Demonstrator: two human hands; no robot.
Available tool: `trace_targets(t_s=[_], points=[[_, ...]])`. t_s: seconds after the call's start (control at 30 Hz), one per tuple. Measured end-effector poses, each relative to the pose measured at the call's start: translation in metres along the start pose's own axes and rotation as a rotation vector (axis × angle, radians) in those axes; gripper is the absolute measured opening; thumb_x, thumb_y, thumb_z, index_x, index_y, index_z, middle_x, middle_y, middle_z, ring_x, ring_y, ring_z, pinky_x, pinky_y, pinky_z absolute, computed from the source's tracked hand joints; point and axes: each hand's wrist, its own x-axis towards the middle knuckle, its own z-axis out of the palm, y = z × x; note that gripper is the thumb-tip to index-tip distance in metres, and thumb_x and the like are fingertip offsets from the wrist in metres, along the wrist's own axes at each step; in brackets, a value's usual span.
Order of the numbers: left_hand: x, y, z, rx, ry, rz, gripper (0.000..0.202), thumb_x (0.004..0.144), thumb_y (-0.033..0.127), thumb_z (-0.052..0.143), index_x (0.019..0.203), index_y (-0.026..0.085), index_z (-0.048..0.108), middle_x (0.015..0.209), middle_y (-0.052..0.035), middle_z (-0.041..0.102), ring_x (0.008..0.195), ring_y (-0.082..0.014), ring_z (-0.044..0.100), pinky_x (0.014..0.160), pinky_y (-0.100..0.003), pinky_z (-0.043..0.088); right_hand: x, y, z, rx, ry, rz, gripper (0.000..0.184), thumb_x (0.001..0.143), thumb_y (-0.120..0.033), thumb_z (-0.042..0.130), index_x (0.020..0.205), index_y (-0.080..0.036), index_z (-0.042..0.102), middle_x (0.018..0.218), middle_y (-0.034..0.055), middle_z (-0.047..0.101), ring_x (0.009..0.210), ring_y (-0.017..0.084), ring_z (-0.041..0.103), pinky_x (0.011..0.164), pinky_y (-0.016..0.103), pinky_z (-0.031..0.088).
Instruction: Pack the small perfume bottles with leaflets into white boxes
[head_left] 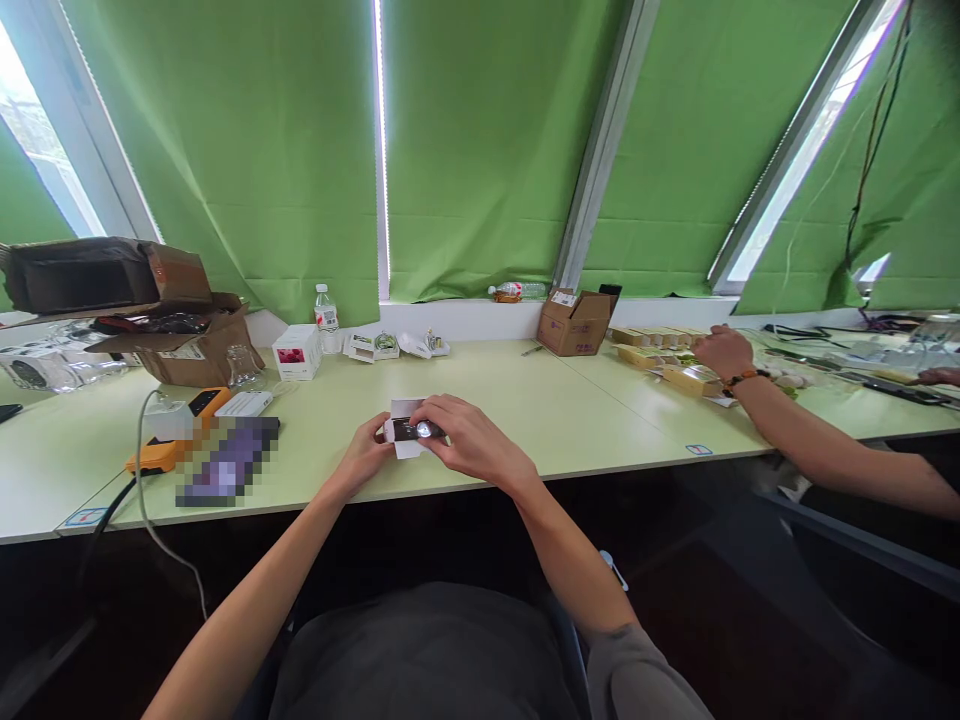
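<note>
Near the table's front edge, my left hand [365, 452] grips a small white box [409, 451] by its left end, with its flaps standing out. My right hand [474, 440] closes from above on a small black object with a shiny round end [425, 430], which looks like a mini flashlight. The black object is at the box's right side. Whether part of it sits inside the box cannot be made out, since my right fingers cover some of it.
To the left are a blurred-out flat item [229, 462], an orange-and-black device [169, 450], a cable and open cartons [187, 345]. Behind stand a white box [297, 352], a bottle [326, 320] and a brown carton [574, 322]. A co-worker's hand [724, 352] is over small yellow boxes [690, 380] at right.
</note>
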Motion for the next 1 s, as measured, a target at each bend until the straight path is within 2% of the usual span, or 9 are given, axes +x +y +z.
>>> trace_targets(t_s=[0.23,0.47,0.7,1.0], points=[[-0.001,-0.001,0.000,0.006,0.009,-0.012,0.042,0.071,0.032,0.068,0.111,0.019,0.063,0.108,-0.0049,0.067,0.091,-0.0219,0.061,0.083,-0.033,0.047,-0.002,-0.004,-0.002,-0.028,-0.023,0.000,0.020,0.088,-0.014,0.058,0.106,-0.021,0.060,0.104,0.0074,0.065,0.096,0.023,0.060,0.084,0.036,0.047],[0.000,0.000,-0.001,0.004,-0.007,-0.006,0.043,0.071,0.029,0.068,0.112,0.018,0.063,0.107,-0.0062,0.068,0.091,-0.0226,0.062,0.084,-0.034,0.048,-0.005,-0.007,-0.002,-0.052,-0.047,0.009,0.019,0.091,-0.017,0.056,0.108,-0.020,0.063,0.106,0.0081,0.064,0.097,0.022,0.060,0.084,0.034,0.048],[-0.001,0.003,0.000,-0.007,-0.021,-0.030,0.043,0.073,0.025,0.066,0.116,0.018,0.062,0.109,-0.0064,0.067,0.090,-0.0212,0.063,0.079,-0.031,0.049,-0.005,-0.009,0.000,-0.123,-0.084,0.041,0.020,0.092,-0.019,0.055,0.110,-0.018,0.064,0.107,0.0083,0.061,0.087,0.019,0.061,0.075,0.032,0.048],[-0.001,0.004,0.001,0.010,-0.017,-0.018,0.043,0.072,0.026,0.067,0.114,0.018,0.062,0.109,-0.0063,0.067,0.090,-0.0213,0.063,0.079,-0.031,0.050,-0.005,-0.014,-0.004,-0.173,-0.113,0.047,0.023,0.092,-0.019,0.055,0.114,-0.018,0.062,0.105,0.0089,0.060,0.089,0.020,0.061,0.076,0.031,0.047]])
